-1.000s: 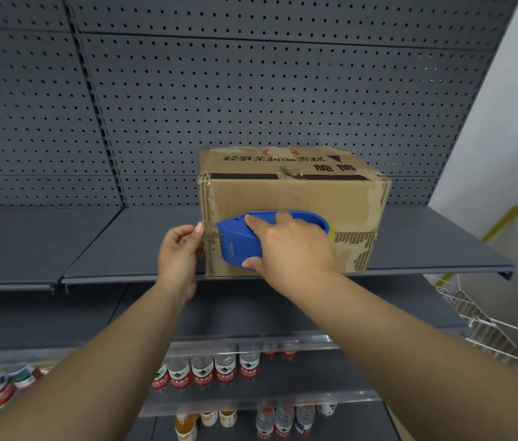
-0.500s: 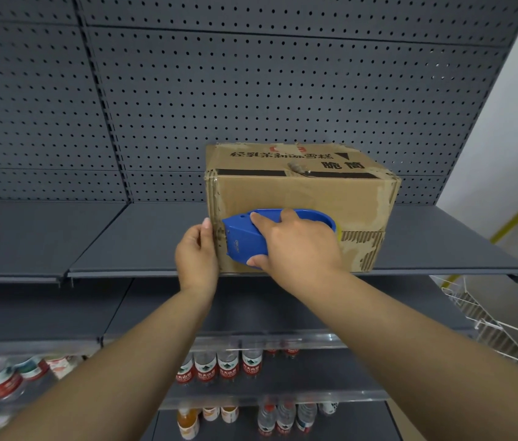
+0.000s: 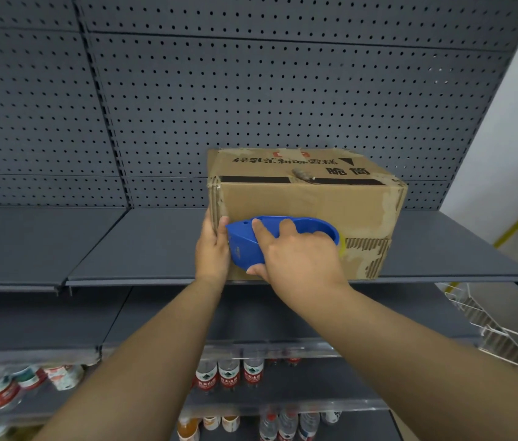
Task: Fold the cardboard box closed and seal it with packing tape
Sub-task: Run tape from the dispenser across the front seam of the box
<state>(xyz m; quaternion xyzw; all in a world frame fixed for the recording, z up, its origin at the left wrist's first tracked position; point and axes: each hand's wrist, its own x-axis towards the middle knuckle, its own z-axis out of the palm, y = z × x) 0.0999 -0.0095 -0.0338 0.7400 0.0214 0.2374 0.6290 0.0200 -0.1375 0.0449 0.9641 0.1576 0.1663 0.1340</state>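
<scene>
A brown cardboard box with black print on its top stands closed on the grey shelf. Its front face is scuffed and torn at the lower right. My right hand grips a blue tape dispenser and presses it against the box's front face near the left edge. A bit of yellowish tape shows at the dispenser's right end. My left hand lies flat against the box's front left corner, touching the dispenser's nose.
A grey pegboard wall rises behind the box. Lower shelves hold water bottles and other drinks. A white wire basket hangs at the right, with a yellow stick by the white wall.
My left hand has moved right from beside the box onto its front left corner. The dispenser stays against the front face in my right hand.
</scene>
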